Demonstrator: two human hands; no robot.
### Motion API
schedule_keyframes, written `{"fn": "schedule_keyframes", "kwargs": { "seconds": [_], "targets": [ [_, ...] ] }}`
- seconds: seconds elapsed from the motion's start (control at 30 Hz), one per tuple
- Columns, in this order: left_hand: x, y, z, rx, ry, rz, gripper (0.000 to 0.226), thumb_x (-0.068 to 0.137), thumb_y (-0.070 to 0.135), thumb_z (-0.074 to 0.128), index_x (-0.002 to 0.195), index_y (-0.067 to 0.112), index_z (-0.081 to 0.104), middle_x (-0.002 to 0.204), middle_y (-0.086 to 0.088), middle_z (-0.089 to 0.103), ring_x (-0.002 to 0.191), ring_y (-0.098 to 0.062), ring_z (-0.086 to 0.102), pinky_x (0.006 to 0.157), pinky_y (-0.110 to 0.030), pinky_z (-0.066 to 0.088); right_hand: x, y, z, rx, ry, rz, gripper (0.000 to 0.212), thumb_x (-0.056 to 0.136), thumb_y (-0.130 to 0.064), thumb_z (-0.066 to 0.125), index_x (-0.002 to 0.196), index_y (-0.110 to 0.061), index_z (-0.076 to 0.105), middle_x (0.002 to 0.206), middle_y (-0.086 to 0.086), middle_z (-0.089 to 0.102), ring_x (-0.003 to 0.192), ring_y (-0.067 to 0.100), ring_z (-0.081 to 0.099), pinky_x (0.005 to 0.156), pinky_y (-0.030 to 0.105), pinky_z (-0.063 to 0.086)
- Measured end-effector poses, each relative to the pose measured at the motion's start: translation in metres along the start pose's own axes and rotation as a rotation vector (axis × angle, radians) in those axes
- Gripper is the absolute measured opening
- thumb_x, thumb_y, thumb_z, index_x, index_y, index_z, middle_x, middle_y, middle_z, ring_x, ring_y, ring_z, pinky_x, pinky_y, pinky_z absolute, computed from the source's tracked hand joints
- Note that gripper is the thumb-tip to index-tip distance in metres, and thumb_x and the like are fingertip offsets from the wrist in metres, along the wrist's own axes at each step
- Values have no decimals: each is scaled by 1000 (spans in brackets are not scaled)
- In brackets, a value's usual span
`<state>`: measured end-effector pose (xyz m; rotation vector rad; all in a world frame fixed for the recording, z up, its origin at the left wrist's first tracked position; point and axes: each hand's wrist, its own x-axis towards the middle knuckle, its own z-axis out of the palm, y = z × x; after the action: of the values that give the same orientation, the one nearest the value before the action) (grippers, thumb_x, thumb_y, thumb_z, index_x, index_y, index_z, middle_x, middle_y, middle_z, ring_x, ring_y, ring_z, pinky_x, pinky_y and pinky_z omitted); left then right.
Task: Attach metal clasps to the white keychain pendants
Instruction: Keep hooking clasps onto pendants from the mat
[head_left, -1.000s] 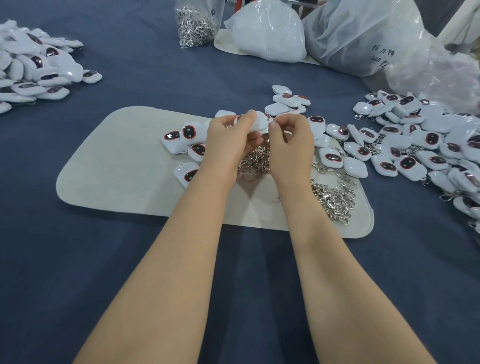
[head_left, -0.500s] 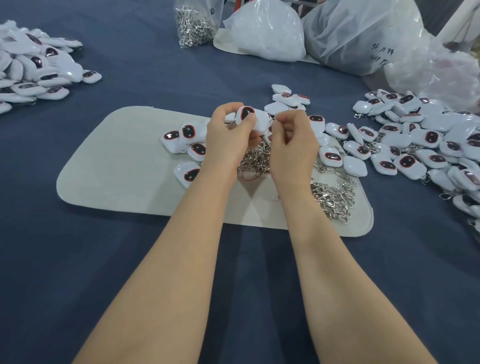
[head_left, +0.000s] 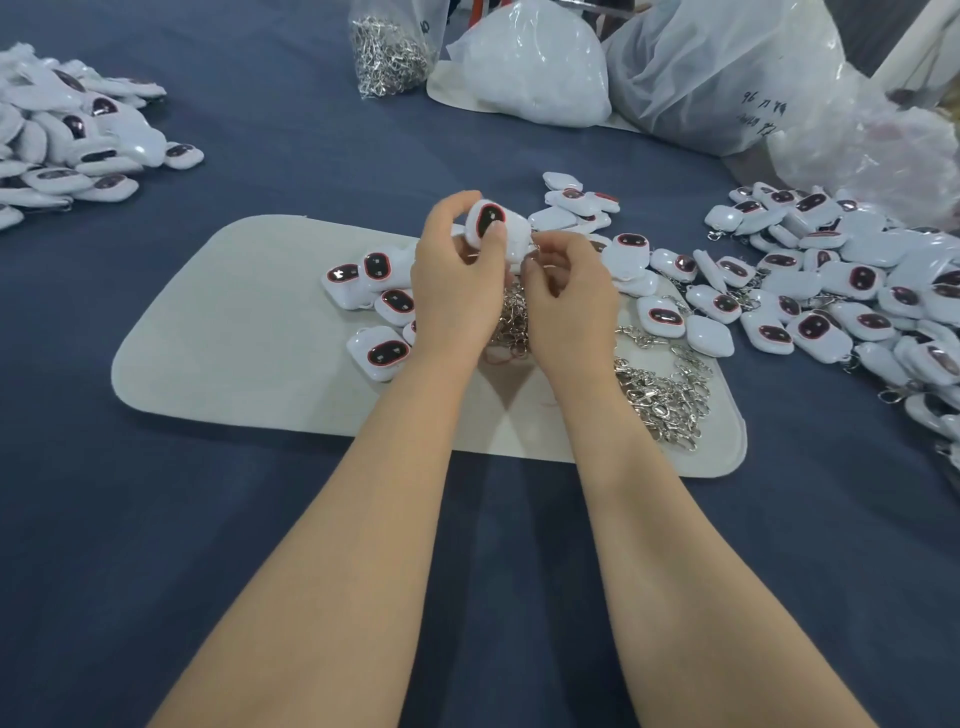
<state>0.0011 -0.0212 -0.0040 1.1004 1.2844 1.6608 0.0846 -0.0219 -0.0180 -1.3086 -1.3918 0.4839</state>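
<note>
My left hand (head_left: 454, 291) grips a white keychain pendant (head_left: 493, 223) with a dark oval face, lifted above the beige mat (head_left: 234, 353). Fingers of my right hand (head_left: 569, 293) are curled and pinch a small metal clasp (head_left: 537, 244) against the pendant's right edge; most of the clasp is hidden. A pile of loose metal clasps (head_left: 660, 395) lies on the mat under and to the right of my hands. Several white pendants (head_left: 384, 306) lie on the mat left of my left hand.
A large heap of pendants (head_left: 841, 291) spreads at the right, another heap (head_left: 67, 140) at the far left. At the back stand a clear bag of clasps (head_left: 389, 52) and white plastic bags (head_left: 540, 67). Blue cloth (head_left: 156, 545) covers the table.
My left hand has lifted and turned the pendant so its dark face shows to me. My right hand stayed close at the pendant's edge, shifting slightly down.
</note>
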Motion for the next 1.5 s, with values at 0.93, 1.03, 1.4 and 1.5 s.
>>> {"fn": "schedule_keyframes", "kwargs": {
  "seconds": [0.93,1.03,1.4,1.5],
  "targets": [
    [-4,9,-2,82,-60,-66,23,94,17,56,116,19,57,113,-10,66,91,-24,63,91,-42,52,2,3,-4,-127,128,-68,18,89,-1,50,96,-6,66,90,-2,65,80,9,52,72,13,36],
    [-4,9,-1,128,-78,-12,26,94,16,54,120,19,58,114,-10,66,90,-23,62,93,-42,50,2,5,-3,-172,106,-76,19,90,-2,49,98,-6,66,95,1,67,81,8,51,72,12,33],
    [0,6,-1,-203,17,-243,25,93,10,57,117,4,58,80,-5,60,57,-6,59,62,-21,55,-1,-1,0,-9,108,-31,16,90,-4,52,98,-18,55,80,-16,54,76,-4,53,70,3,39],
    [0,7,-1,-294,10,-316,26,93,7,55,116,-4,59,79,-10,58,59,-10,56,58,-18,52,0,-3,-1,20,131,-43,19,89,-3,52,93,-21,50,80,-17,54,77,0,54,71,6,40]
  ]
}}
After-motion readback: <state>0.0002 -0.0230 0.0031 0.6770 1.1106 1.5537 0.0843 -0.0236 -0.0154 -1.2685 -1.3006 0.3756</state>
